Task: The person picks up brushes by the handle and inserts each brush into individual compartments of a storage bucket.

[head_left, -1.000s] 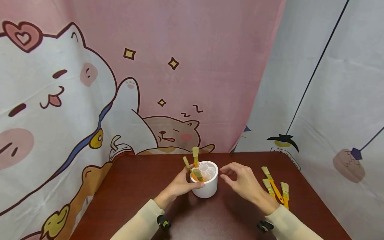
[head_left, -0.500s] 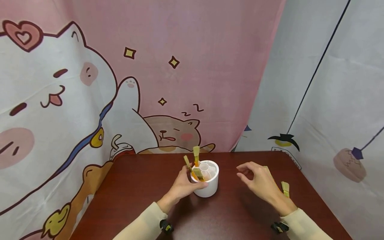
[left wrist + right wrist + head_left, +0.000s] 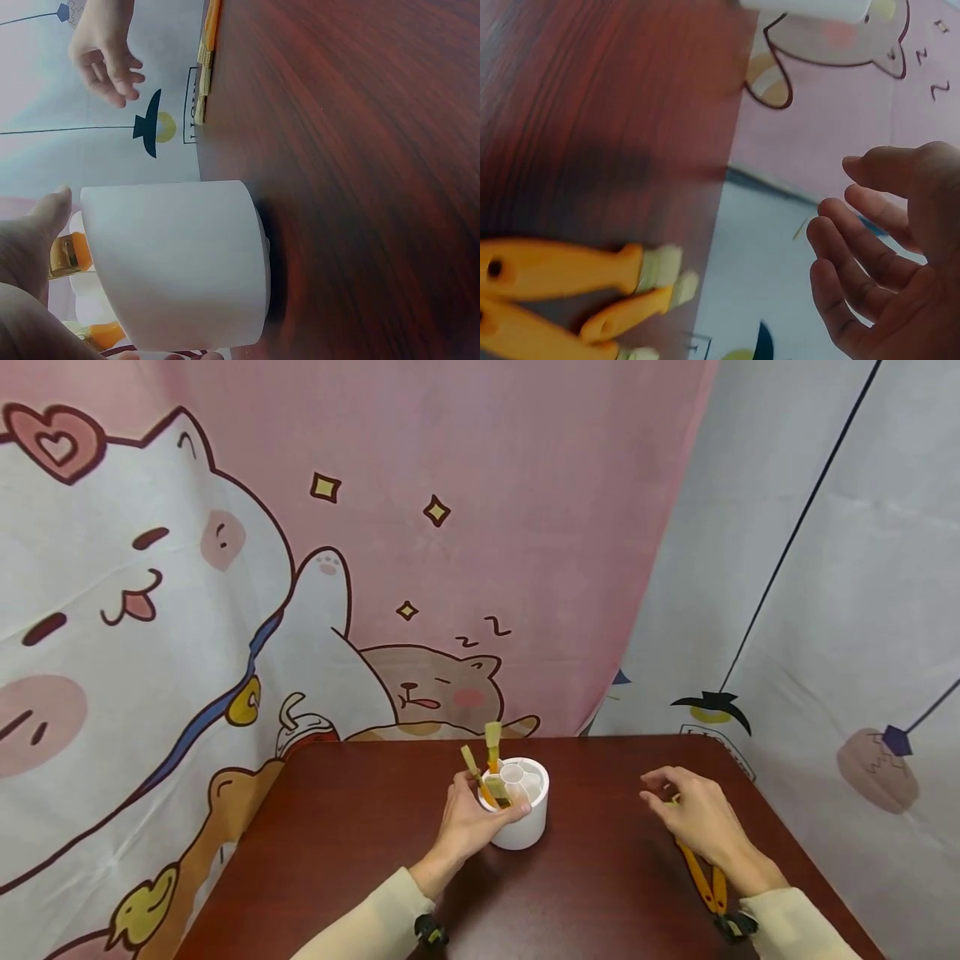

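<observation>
The left hand (image 3: 467, 820) is gripping a round white, probably light plastic cup (image 3: 525, 829); toward four o'clock, the relaxed, empty right hand (image 3: 702, 817) is hovering by orange-handled brushes (image 3: 562, 271), likely pinchable mid-handle.

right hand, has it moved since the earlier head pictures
Yes. Judged against the table in the head view, the right hand has moved rightward, away from the white holder and toward the brushes.

A white, round, compartmented holder (image 3: 527, 823) stands upright on the worktop (image 3: 360, 810), 3 orange-handled brushes (image 3: 492, 735) in it, bristles up; 3 more brushes (image 3: 562, 271) lie to its right, close together.
</observation>
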Tool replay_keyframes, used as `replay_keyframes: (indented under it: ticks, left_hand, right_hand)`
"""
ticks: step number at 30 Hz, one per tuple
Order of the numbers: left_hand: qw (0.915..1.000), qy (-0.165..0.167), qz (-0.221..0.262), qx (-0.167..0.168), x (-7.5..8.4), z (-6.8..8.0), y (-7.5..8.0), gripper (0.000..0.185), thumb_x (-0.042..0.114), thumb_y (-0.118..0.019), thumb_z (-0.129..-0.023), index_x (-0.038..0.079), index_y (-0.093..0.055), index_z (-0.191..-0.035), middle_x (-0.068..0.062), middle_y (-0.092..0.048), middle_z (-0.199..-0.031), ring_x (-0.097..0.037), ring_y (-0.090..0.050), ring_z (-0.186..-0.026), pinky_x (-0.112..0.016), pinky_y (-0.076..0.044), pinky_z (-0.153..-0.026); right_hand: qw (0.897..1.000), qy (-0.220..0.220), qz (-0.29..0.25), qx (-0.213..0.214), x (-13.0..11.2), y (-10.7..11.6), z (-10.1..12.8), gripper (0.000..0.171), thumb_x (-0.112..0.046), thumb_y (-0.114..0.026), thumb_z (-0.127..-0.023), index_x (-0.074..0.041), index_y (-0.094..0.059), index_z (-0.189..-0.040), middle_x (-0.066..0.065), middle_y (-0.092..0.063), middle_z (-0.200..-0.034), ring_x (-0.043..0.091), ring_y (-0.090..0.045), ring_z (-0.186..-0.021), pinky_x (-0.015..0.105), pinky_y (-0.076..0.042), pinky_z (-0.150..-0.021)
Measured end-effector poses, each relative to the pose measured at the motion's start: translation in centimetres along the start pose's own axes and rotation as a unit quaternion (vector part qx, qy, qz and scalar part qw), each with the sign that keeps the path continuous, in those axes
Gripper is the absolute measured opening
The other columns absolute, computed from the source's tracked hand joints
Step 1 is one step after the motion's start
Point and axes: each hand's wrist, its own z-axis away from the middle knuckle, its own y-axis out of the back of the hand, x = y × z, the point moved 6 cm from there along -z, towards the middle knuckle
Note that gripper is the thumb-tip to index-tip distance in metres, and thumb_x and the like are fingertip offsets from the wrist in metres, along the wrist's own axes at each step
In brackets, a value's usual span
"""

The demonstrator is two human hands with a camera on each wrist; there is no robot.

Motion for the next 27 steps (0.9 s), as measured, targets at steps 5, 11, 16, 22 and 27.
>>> replay_keyframes:
  ticks: [5, 11, 16, 22, 27]
  left_hand:
    - [0.9999, -0.001, -0.002, -0.015, -0.2, 0.0, 0.2, 0.107, 0.053, -0.107, -0.077, 0.000, -0.054, -0.154, -0.021, -0.065, -0.144, -0.037, -0.068, -0.136, -0.061, -0.057, -0.120]
    - [0.9985, -0.005, 0.010, -0.054, -0.4, -0.3, 0.5, 0.102, 0.048, -0.105, -0.081, -0.001, -0.053, -0.154, -0.023, -0.065, -0.150, -0.041, -0.067, -0.142, -0.064, -0.055, -0.123]
    - [0.9946, -0.011, 0.042, -0.094, -0.6, -0.9, 0.7, 0.096, 0.039, -0.104, -0.085, 0.000, -0.054, -0.157, -0.023, -0.066, -0.156, -0.042, -0.066, -0.148, -0.065, -0.052, -0.128]
    - [0.9883, -0.017, 0.056, -0.141, -0.9, -1.6, 1.1, 0.096, 0.036, -0.103, -0.088, 0.000, -0.052, -0.161, -0.024, -0.065, -0.163, -0.044, -0.062, -0.154, -0.070, -0.047, -0.131]
    - [0.9839, -0.008, 0.063, -0.167, -1.2, -2.1, 1.4, 0.099, 0.037, -0.102, -0.089, 0.003, -0.051, -0.167, -0.021, -0.061, -0.170, -0.043, -0.054, -0.162, -0.073, -0.038, -0.136]
  right_hand:
    - [0.999, -0.034, 0.014, -0.035, 2.2, 0.0, 0.5, 0.021, -0.021, -0.093, -0.102, -0.015, -0.085, -0.120, 0.008, -0.087, -0.114, 0.025, -0.080, -0.091, 0.026, -0.056, -0.065]
    - [0.992, -0.084, 0.025, -0.090, 4.7, -0.3, 1.0, 0.022, -0.025, -0.090, -0.105, -0.010, -0.083, -0.119, 0.003, -0.083, -0.100, 0.011, -0.062, -0.070, 0.029, -0.048, -0.056]
    - [0.981, -0.128, 0.024, -0.142, 6.6, -0.7, 1.7, 0.022, -0.024, -0.086, -0.107, -0.003, -0.081, -0.114, 0.001, -0.077, -0.090, 0.013, -0.062, -0.064, 0.031, -0.050, -0.054]
    - [0.972, -0.154, 0.036, -0.171, 8.2, -1.1, 2.2, 0.019, -0.023, -0.085, -0.106, -0.006, -0.080, -0.099, 0.000, -0.074, -0.083, 0.016, -0.063, -0.065, 0.033, -0.050, -0.057]
    - [0.968, -0.169, 0.028, -0.184, 8.8, -1.6, 2.4, 0.021, -0.024, -0.085, -0.107, -0.010, -0.079, -0.093, -0.002, -0.070, -0.075, 0.017, -0.064, -0.064, 0.035, -0.051, -0.058]
